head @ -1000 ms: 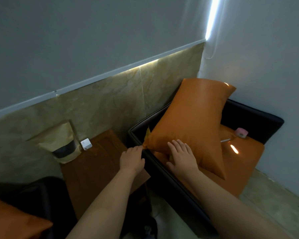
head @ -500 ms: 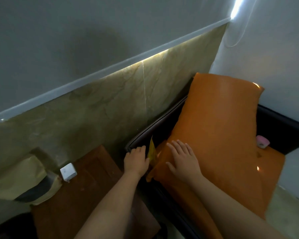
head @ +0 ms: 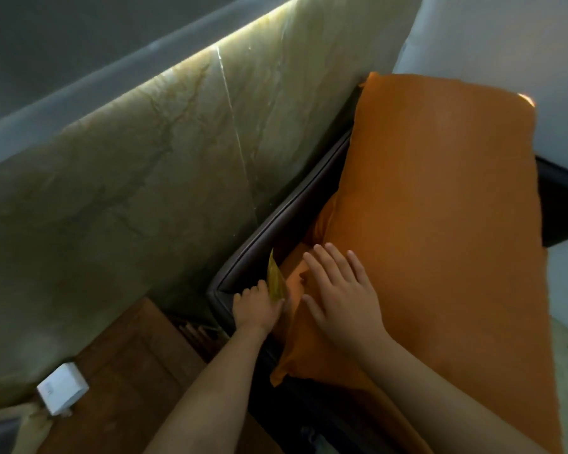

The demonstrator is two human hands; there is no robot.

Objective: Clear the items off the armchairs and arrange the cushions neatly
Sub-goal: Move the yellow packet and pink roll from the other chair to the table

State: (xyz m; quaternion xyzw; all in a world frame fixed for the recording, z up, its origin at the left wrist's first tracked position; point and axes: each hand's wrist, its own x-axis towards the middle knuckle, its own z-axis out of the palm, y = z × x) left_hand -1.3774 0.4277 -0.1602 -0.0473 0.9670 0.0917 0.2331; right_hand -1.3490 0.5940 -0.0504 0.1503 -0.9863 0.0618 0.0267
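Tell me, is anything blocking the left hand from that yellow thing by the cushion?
Nothing visible does. The left hand seems to pinch the yellow wrapper, which stands in the gap between the orange cushion and the dark armchair arm. The right hand lies flat on the cushion.

**Orange on dark brown, veined stone behind**

The cushion (head: pixel 440 208), at three o'clock, is plain burnt orange. The armchair (head: pixel 276 231) rim beside it is dark brown, nearly black. Just below centre, a packet (head: pixel 276 283) shows glossy yellow. At ten o'clock the wall panel (head: pixel 145 175) is beige-green marble with brown veins and one pale seam. At seven o'clock a reddish-brown table (head: pixel 128 388) carries a white box (head: pixel 62 391).
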